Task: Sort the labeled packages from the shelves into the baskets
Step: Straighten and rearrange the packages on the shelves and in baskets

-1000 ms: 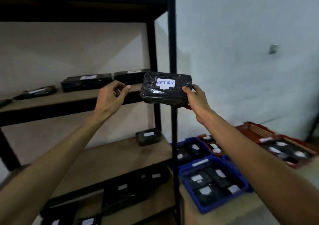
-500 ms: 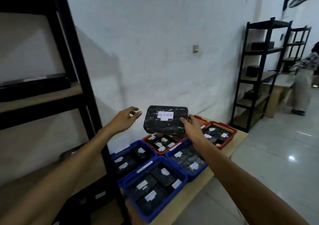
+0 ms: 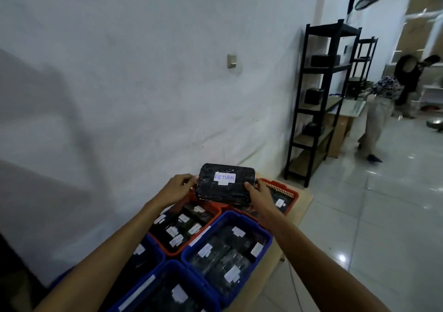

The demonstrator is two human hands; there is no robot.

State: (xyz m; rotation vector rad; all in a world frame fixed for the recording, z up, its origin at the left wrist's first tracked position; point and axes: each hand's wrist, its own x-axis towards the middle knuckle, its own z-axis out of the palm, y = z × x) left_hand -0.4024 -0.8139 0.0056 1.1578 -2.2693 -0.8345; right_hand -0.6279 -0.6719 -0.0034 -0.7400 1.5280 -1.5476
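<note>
A black wrapped package (image 3: 225, 189) with a white label reading RETURN is held in the air above the red baskets. My left hand (image 3: 176, 188) grips its left edge and my right hand (image 3: 259, 195) grips its right edge, thumb on top. Below it a red basket (image 3: 211, 207) on the left holds several labeled black packages, and a second red basket (image 3: 287, 193) lies at the far right, partly hidden by the package. Two blue baskets (image 3: 263, 244) (image 3: 148, 285) full of labeled packages sit nearer to me.
The baskets rest on a low wooden platform (image 3: 303, 206) against the white wall. A black shelving rack (image 3: 318, 100) stands at the far end with a few dark boxes. A person (image 3: 381, 105) stands on the tiled floor at the right.
The view has swung right, away from the shelf. The package has come down over the red baskets. My left hand, free before, now grips the package's left edge.
</note>
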